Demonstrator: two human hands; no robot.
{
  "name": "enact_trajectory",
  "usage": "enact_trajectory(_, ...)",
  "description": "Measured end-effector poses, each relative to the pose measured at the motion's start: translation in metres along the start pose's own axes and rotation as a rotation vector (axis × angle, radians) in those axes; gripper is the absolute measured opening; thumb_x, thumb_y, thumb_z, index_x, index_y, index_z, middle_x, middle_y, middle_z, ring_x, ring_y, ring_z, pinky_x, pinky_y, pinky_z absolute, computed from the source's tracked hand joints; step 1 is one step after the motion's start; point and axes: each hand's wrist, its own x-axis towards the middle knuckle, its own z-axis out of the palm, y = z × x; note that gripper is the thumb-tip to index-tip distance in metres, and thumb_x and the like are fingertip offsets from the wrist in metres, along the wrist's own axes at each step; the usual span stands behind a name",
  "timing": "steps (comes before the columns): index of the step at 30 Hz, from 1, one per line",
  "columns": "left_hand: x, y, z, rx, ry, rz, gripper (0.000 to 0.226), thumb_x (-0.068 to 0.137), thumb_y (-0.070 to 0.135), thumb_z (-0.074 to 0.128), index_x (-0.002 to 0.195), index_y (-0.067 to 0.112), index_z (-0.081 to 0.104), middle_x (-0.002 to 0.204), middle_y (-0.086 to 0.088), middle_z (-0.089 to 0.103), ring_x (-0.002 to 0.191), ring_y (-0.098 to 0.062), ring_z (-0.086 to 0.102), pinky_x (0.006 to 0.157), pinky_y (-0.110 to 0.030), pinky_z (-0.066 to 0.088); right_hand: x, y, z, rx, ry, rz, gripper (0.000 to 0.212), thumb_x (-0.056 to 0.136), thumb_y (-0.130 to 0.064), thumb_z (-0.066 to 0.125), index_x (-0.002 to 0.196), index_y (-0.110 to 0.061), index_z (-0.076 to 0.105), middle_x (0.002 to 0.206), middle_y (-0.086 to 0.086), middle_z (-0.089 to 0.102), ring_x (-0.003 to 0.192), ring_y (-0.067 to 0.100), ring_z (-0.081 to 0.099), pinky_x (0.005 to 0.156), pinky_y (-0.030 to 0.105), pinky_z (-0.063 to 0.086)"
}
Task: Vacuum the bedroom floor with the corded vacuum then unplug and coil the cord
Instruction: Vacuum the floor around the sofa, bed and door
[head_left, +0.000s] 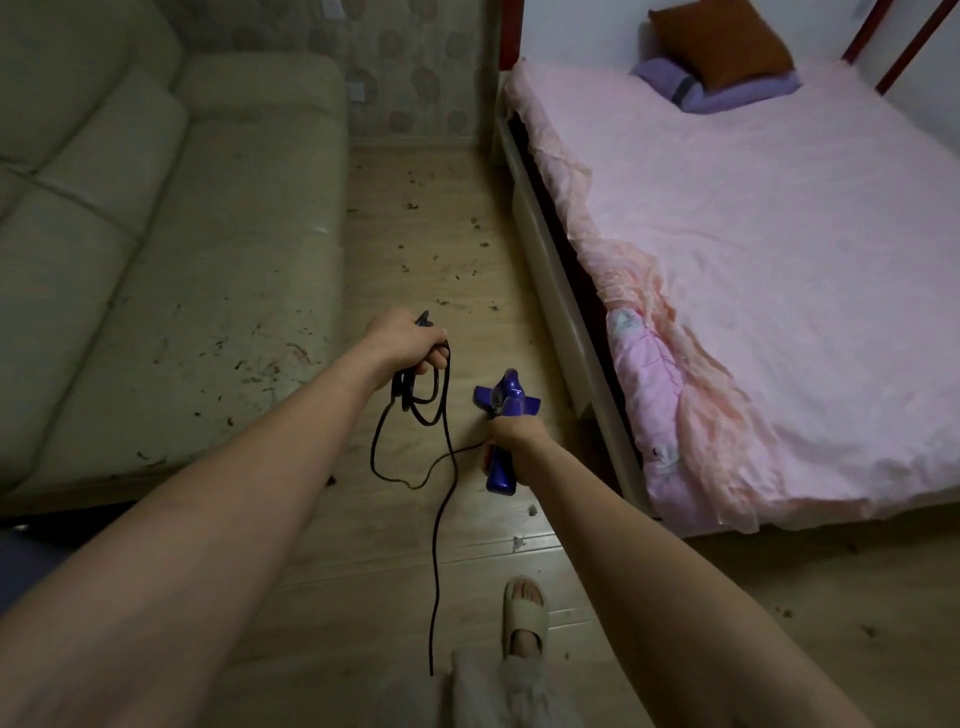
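Observation:
My right hand (514, 431) grips the handle of a blue corded vacuum (506, 402), which points down at the wooden floor (415, 249) between the sofa and the bed. My left hand (405, 340) holds a few gathered loops of the black cord (441, 467), with the plug end sticking out past my knuckles. From the loops the cord hangs down, curves across to the vacuum and trails along the floor toward my feet. Dark crumbs and bits of debris lie scattered over the floor ahead.
A pale green sofa (156, 249) with dirt specks on its seat fills the left. A bed (753, 260) with pink bedding and pillows stands on the right. A narrow floor strip runs between them to the wall. My foot in a beige slipper (524, 613) stands below.

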Motion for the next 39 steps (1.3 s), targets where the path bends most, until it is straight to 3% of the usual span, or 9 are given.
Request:
enact_trajectory(8, 0.073, 0.016, 0.018, -0.035, -0.014, -0.066, 0.022, 0.095, 0.019, 0.055, 0.090, 0.003, 0.068, 0.082, -0.010, 0.070, 0.061, -0.011, 0.057, 0.059, -0.021, 0.047, 0.074, -0.055, -0.015, 0.009, 0.005, 0.003, 0.049, 0.089, -0.005, 0.061, 0.132, -0.005, 0.037, 0.112, 0.018, 0.059, 0.072, 0.021, 0.058, 0.053, 0.030, 0.048)
enact_trajectory(13, 0.135, 0.043, 0.044, -0.021, -0.016, -0.125, 0.019, 0.096, 0.017, 0.054, 0.083, 0.008, 0.065, 0.068, -0.003, 0.065, 0.035, 0.002, 0.049, 0.040, -0.011, 0.039, 0.128, -0.112, -0.049, -0.085, -0.028, 0.006, 0.042, 0.090, -0.004, 0.059, 0.127, -0.004, 0.039, 0.089, 0.012, 0.056, 0.066, 0.019, 0.056, 0.054, 0.029, 0.048)
enact_trajectory(20, 0.192, 0.065, 0.073, -0.005, -0.040, -0.178, 0.020, 0.096, 0.017, 0.055, 0.083, 0.006, 0.066, 0.069, -0.003, 0.066, 0.035, 0.002, 0.049, 0.041, -0.011, 0.040, 0.185, -0.169, -0.102, -0.215, -0.049, -0.024, 0.043, 0.092, -0.004, 0.059, 0.129, -0.005, 0.038, 0.085, 0.012, 0.055, 0.066, 0.019, 0.055, 0.053, 0.030, 0.048)
enact_trajectory(23, 0.207, 0.067, 0.081, 0.013, -0.038, -0.192, 0.023, 0.096, 0.017, 0.055, 0.079, 0.007, 0.066, 0.063, 0.000, 0.063, 0.043, -0.005, 0.048, 0.048, -0.016, 0.040, 0.206, -0.185, -0.122, -0.278, -0.038, -0.046, 0.046, 0.091, -0.002, 0.059, 0.131, -0.003, 0.037, 0.081, 0.012, 0.053, 0.064, 0.020, 0.053, 0.052, 0.031, 0.046)
enact_trajectory(31, 0.216, 0.072, 0.090, 0.006, -0.063, -0.215, 0.022, 0.096, 0.016, 0.054, 0.078, 0.010, 0.063, 0.066, 0.000, 0.063, 0.051, -0.008, 0.046, 0.053, -0.018, 0.040, 0.224, -0.187, -0.165, -0.427, -0.053, -0.073, 0.045, 0.088, -0.002, 0.059, 0.128, -0.002, 0.039, 0.080, 0.013, 0.055, 0.056, 0.020, 0.053, 0.042, 0.027, 0.045)
enact_trajectory(39, 0.194, 0.087, 0.104, 0.028, -0.144, -0.171, 0.019, 0.097, 0.019, 0.053, 0.089, 0.007, 0.065, 0.060, 0.004, 0.059, 0.051, -0.005, 0.047, 0.052, -0.017, 0.040, 0.189, -0.155, -0.176, -0.419, -0.092, -0.027, 0.043, 0.089, -0.002, 0.059, 0.128, -0.002, 0.040, 0.080, 0.013, 0.053, 0.060, 0.019, 0.053, 0.045, 0.030, 0.046)
